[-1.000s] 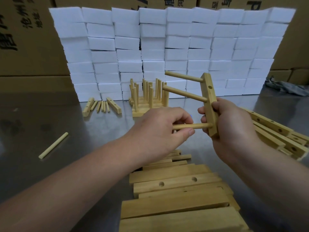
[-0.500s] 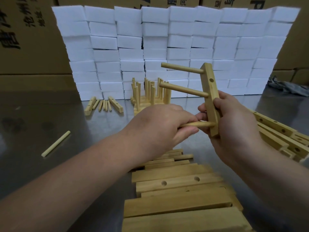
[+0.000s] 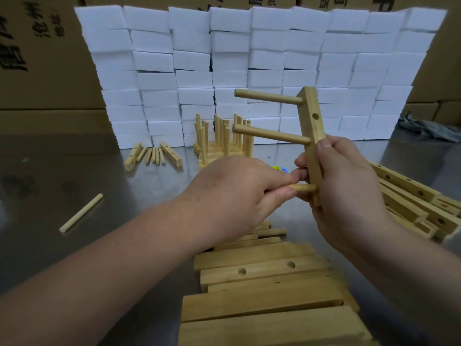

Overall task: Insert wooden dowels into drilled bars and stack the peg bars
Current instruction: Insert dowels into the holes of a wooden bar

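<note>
**Foreground.** A stack of bars [image 3: 262,303] lies flat on the steel desk [image 3: 50,176]. One bar in it shows two drilled holes on its top face.

**Hands.** Above the stack, the left grip [image 3: 234,196] pinches a dowel [image 3: 303,188] between thumb and curled fingers. The dowel's free end meets the lower part of the held bar [image 3: 311,108]; how deep it sits cannot be told. The right grip [image 3: 349,188] is curled round the lower half of that bar, thumb on the near face. It holds the bar off the desk, upright and slightly tilted. Two pegs project leftward from the bar: the top peg [image 3: 267,97] near its upper end, and the middle peg [image 3: 270,136] just above the right thumb. One open hole shows on the bar's side face between them.

**Middle ground.** At right, a pile of drilled bars [image 3: 409,186] rests on the desk. A loose dowel [image 3: 81,213] lies well apart at left.

**Background.** The stacked peg bars [image 3: 224,138] stand at centre, pegs upright. Near them on the left lies a row of short bars and dowels [image 3: 154,156]. Behind these rises a wall of white foam blocks [image 3: 249,46], with cardboard boxes [image 3: 37,71] beyond it. A grey cloth [image 3: 429,128] lies at far right.
</note>
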Tool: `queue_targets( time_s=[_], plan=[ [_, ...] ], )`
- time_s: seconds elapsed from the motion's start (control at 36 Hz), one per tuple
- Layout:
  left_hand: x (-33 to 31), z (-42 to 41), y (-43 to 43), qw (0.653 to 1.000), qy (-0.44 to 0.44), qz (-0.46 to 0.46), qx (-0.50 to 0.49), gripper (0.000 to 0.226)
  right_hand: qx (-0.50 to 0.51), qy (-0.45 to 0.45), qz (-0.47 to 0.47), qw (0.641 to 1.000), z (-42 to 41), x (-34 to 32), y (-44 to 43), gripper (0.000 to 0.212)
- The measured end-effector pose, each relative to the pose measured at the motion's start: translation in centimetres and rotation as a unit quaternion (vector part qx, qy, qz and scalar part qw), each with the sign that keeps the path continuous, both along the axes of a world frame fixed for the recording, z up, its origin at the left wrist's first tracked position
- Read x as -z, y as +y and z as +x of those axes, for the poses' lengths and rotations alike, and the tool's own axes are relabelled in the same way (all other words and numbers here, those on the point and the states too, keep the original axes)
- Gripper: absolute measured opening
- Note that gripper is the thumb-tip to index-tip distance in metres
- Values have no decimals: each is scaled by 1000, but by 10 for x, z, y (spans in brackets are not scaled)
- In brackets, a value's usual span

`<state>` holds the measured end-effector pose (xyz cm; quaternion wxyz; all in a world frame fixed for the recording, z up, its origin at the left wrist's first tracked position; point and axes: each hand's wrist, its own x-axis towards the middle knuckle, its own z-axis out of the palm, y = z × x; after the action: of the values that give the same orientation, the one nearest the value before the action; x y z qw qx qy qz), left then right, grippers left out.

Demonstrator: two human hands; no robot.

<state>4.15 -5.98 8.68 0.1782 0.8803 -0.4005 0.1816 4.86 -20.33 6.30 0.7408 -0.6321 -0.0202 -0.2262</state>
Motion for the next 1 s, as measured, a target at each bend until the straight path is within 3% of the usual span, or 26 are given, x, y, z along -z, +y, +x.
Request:
queue_targets(
  time_s=[0.17, 0.36, 0.5, 0.61, 0.75, 0.86, 1.0],
  plan=[
    [3, 1, 0, 991, 110, -76, -12, 23, 14, -15, -36, 999, -1, 1, 1, 18],
    [1, -7, -7, 950, 246, -173, -80, 23, 26, -12, -65, 997, -2, 1, 1, 20],
    [-5, -7, -7, 964, 206, -133, -108, 36, 0, 12, -50, 999, -1, -1, 3, 20],
    [-20, -10, -3, 954, 240, -160, -77, 46, -17, 54, -16, 998, 2, -2, 2, 23],
    [-28, -4, 7, 919, 292, -256, -69, 50, 0, 98, 36, 995, 5, -6, -1, 22],
    [-28, 9, 12, 879, 302, -360, -78, 34, -13, 169, 80, 982, 8, -15, -5, 31],
    [-11, 25, 7, 839, 320, -420, -132, 14, -135, 201, 105, 965, 1, -18, 0, 25]
  ],
)
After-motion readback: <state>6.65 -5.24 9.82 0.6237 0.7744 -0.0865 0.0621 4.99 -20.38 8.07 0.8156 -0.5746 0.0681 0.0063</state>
